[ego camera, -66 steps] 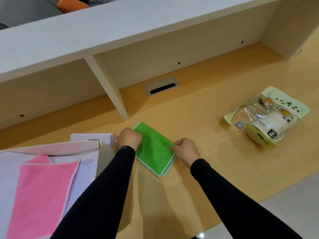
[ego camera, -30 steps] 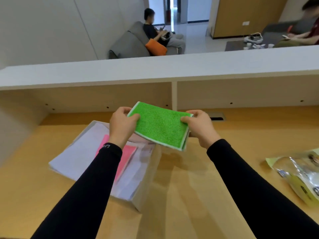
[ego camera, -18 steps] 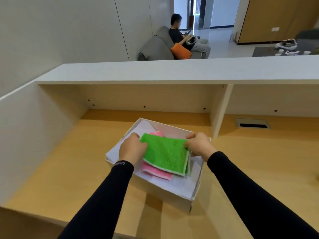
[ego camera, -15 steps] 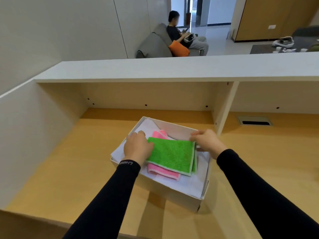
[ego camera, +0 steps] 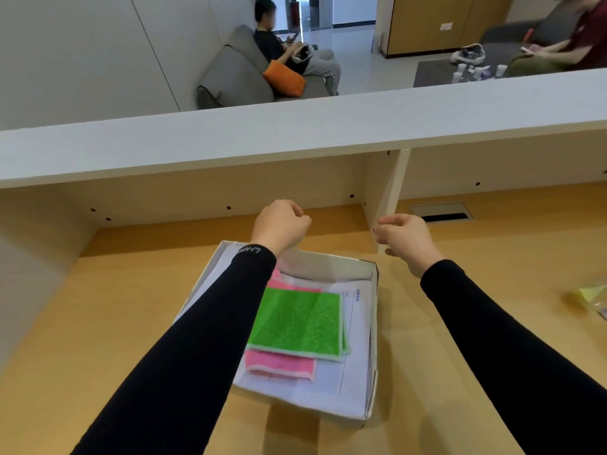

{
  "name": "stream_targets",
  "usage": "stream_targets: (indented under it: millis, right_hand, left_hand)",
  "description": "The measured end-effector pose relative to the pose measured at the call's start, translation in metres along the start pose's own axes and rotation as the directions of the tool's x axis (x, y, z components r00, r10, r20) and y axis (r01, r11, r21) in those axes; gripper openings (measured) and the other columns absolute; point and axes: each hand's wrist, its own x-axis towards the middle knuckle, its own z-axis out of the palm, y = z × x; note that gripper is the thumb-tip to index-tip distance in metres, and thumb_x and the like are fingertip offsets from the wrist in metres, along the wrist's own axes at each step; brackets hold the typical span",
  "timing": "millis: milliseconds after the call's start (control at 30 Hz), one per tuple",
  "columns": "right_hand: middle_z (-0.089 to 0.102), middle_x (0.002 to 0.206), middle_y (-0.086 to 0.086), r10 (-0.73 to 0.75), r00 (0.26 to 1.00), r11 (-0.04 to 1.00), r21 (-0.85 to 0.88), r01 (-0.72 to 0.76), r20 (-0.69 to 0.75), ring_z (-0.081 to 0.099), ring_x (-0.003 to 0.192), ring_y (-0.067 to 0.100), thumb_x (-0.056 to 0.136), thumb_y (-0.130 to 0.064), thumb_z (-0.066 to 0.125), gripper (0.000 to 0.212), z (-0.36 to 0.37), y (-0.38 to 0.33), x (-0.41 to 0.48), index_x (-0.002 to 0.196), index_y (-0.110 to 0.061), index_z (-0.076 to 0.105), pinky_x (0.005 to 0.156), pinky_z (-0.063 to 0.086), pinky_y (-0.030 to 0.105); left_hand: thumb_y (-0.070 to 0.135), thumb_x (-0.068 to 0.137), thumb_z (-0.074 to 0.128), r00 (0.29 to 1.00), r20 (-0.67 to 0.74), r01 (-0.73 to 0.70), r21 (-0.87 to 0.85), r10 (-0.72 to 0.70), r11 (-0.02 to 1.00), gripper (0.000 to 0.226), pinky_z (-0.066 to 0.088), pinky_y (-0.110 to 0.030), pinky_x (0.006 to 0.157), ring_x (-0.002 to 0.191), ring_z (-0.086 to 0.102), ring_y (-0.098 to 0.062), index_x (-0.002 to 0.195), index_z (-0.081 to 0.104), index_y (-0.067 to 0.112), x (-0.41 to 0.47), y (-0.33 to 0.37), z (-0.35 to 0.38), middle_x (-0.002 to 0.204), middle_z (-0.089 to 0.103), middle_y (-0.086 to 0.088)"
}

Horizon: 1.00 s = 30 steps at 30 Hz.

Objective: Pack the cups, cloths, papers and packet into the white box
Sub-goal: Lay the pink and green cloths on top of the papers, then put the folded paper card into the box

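Packed: printed white paper sheets line the shallow white cardboard box on the wooden tabletop; folded pink terry cloth on them; folded green terry cloth on top.

Outstanding, by judgement: clear plastic packet with yellow-green print, at the right edge, well apart from the box; cups not discernible.

Left hand and right hand: loosely curled, empty, above the box's far side.

The box is white. In it, a bright green cloth edged in white overlies a pink cloth on white papers with faint print. Sleeves are black, the desk tan wood.
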Motion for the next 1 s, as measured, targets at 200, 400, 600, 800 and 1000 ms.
stream_targets:
  millis: [200,400,600,800,1000]
  right_hand:
    - [0.059,0.111,0.007,0.234,0.957,0.970,-0.104,-0.219,0.171,0.060,0.095,0.020,0.092,-0.016,0.052,0.023,0.010,0.021,0.054,0.114,-0.011,0.056,0.070,0.053,0.030]
    - [0.055,0.080,0.004,0.440,0.844,0.889,-0.279,-0.363,0.306,0.053,0.062,0.019,0.090,-0.012,0.051,0.016,0.037,0.057,0.094,0.078,-0.019,0.057,0.052,0.043,0.023]
    - [0.060,0.086,0.008,0.500,0.802,0.863,-0.260,-0.433,0.326,0.058,0.074,0.020,0.080,-0.012,0.071,0.042,0.050,0.081,0.113,0.117,-0.011,0.052,0.055,0.046,0.026]
    - [0.056,0.084,0.004,0.457,0.822,0.887,-0.248,-0.390,0.340,0.057,0.082,0.020,0.065,-0.010,0.085,0.041,0.052,0.089,0.121,0.097,-0.008,0.058,0.070,0.054,0.032]
    - [0.064,0.090,0.007,0.375,0.848,0.916,-0.293,-0.275,0.374,0.057,0.086,0.018,0.072,-0.009,0.078,0.020,0.047,0.084,0.118,0.089,-0.010,0.068,0.074,0.047,0.025]
  left_hand:
    - [0.024,0.088,0.056,0.969,0.209,0.115,0.102,-0.135,0.988,0.016,0.046,-0.034,0.074,0.080,0.054,-0.026,0.090,0.062,0.009,0.055,-0.005,0.029,0.088,0.057,-0.006]
    - [0.027,0.092,0.055,0.828,0.435,0.232,0.308,-0.353,0.923,0.026,0.049,-0.032,0.074,0.089,0.059,-0.026,0.106,0.060,0.005,0.094,-0.018,0.054,0.096,0.058,-0.010]
    - [0.023,0.092,0.055,0.710,0.533,0.152,0.522,-0.460,0.840,0.039,0.049,-0.032,0.083,0.114,0.058,-0.028,0.127,0.053,0.004,0.116,-0.022,0.079,0.122,0.058,-0.013]
    - [0.011,0.089,0.058,0.743,0.516,0.056,0.587,-0.427,0.807,0.015,0.051,-0.031,0.075,0.083,0.056,-0.025,0.102,0.061,0.003,0.132,-0.033,0.099,0.094,0.057,-0.010]
    - [0.021,0.088,0.057,0.842,0.414,0.118,0.484,-0.345,0.867,0.019,0.047,-0.029,0.068,0.082,0.057,-0.023,0.097,0.066,0.007,0.138,-0.023,0.092,0.099,0.063,-0.008]
